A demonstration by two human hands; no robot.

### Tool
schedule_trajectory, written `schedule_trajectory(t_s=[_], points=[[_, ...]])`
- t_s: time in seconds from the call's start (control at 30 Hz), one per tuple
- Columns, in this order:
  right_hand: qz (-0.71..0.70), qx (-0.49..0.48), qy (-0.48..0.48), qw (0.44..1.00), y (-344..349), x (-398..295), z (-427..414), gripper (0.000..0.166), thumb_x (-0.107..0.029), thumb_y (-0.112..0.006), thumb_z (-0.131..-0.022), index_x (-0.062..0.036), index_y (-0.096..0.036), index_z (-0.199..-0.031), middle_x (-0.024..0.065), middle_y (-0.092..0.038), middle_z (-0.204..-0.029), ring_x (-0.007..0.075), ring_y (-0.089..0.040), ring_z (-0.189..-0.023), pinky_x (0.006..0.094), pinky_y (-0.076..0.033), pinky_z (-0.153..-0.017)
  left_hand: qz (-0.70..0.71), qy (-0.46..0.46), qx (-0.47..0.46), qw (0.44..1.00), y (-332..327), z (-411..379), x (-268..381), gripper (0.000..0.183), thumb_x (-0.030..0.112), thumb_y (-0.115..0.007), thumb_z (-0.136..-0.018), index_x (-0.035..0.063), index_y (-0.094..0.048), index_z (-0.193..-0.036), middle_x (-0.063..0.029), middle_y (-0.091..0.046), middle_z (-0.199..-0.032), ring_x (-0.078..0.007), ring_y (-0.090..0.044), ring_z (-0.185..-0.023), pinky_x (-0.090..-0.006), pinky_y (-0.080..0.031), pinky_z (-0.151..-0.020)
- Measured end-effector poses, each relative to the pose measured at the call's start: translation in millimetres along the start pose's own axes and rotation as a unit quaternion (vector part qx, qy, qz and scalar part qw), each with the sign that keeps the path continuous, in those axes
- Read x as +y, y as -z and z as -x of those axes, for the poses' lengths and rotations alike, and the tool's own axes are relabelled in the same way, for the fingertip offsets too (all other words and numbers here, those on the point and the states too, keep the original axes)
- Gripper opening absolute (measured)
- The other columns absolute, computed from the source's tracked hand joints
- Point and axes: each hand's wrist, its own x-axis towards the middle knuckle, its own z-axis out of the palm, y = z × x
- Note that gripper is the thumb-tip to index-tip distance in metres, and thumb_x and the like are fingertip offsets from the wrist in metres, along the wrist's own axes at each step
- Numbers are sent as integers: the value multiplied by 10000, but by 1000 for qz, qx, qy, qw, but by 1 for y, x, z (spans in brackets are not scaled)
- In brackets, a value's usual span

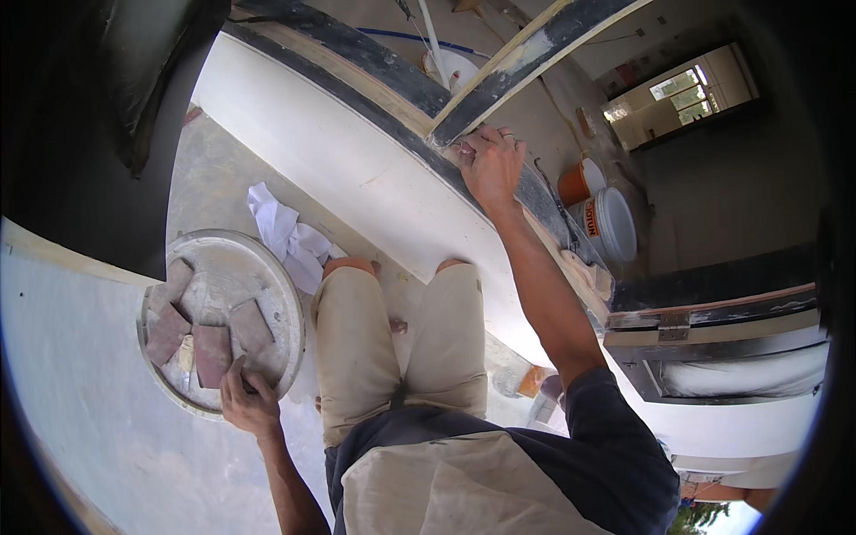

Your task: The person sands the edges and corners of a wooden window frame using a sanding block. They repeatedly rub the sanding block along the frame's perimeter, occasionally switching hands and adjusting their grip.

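At the corner where two bars of a dark-painted wooden window frame (414, 120) meet, my right hand (493, 164) presses with curled fingers. A small pinkish piece (466, 151), possibly folded sandpaper, shows between its fingertips; most of it is hidden. Down at the left, my left hand (251, 400) hangs over the near rim of a round, dusty lid (289, 281), fingers apart. Its forefinger reaches the lower corner of a reddish sandpaper piece (211, 354). Several more sandpaper pieces (251, 326) and a small cream-coloured lump (186, 354) lie on the lid.
A white cloth (284, 231) lies on the floor by my knees. The white wall (354, 160) under the frame stands before me. Beyond it are a Jotun paint bucket (605, 224) and an orange bucket (580, 180). A dark panel (100, 134) juts in at upper left; a metal hinge (673, 328) is at right.
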Motion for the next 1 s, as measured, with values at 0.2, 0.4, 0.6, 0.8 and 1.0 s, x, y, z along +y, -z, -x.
schedule_trajectory(t_s=[0.2,0.4,0.6,0.8,1.0], points=[[-215,-153,-109,958,31,11,-8,145,-203,-809,-830,-69,-779,-878,20,-703,-845,223,-658,-751,396,-489,-691,-3,11,-2,1000,0,1,0,204,35,-581,-896,71,-742,-1015,-125,-696,-869,-338,-674,-765,-442,-518,-661],[-398,-109,-407,815,37,23,-3,301,-250,-832,-842,9,-783,-986,93,-743,-856,150,-675,-690,310,-542,-619,4,11,1,1000,1,1,-1,205,37,-582,-895,71,-740,-1020,-123,-701,-881,-336,-679,-777,-438,-522,-662],[-397,-115,-466,782,7,14,1,348,-250,-868,-765,9,-788,-983,126,-750,-862,188,-711,-724,352,-562,-630,10,24,2,1000,2,1,0,211,34,-576,-889,75,-738,-1018,-120,-698,-879,-340,-676,-779,-446,-522,-669],[-285,-133,-481,818,-15,16,-14,322,-206,-869,-764,36,-770,-952,131,-720,-818,214,-695,-669,377,-548,-527,16,21,-1,1000,1,3,-2,222,31,-576,-886,80,-730,-1037,-117,-691,-878,-338,-668,-766,-451,-518,-660],[-249,-114,-466,841,-21,14,-17,309,-252,-856,-744,1,-787,-908,141,-735,-836,244,-717,-752,380,-551,-638,8,24,-1,1000,0,4,-6,218,58,-585,-897,103,-738,-1044,-110,-697,-887,-329,-683,-784,-446,-523,-655]])
